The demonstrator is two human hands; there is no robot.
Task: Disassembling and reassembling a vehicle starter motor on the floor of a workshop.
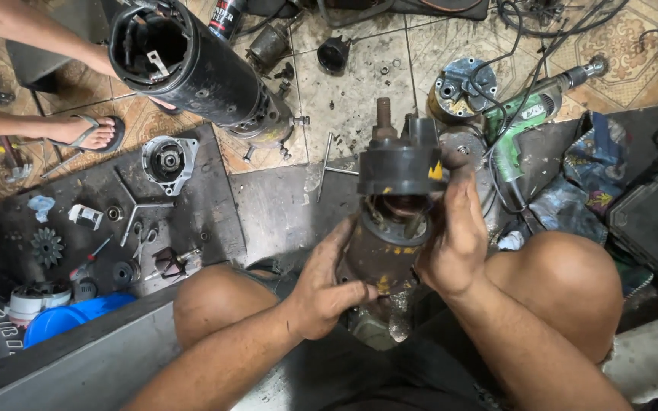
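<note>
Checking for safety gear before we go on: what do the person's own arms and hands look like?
Both forearms are bare, with no sleeves in view. The left hand and right hand wear no gloves, rings or watch. Dark grease smears the fingers and knuckles.

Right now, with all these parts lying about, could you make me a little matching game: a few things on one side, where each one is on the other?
Things:
1. green power drill
2. big black cylinder
3. rusty motor part
4. blue bowl

Places:
a. bottom left
b. between the left hand and right hand
c. upper right floor
d. top left, lying tilted

Pairs: 1-c, 2-d, 3-b, 4-a
</note>
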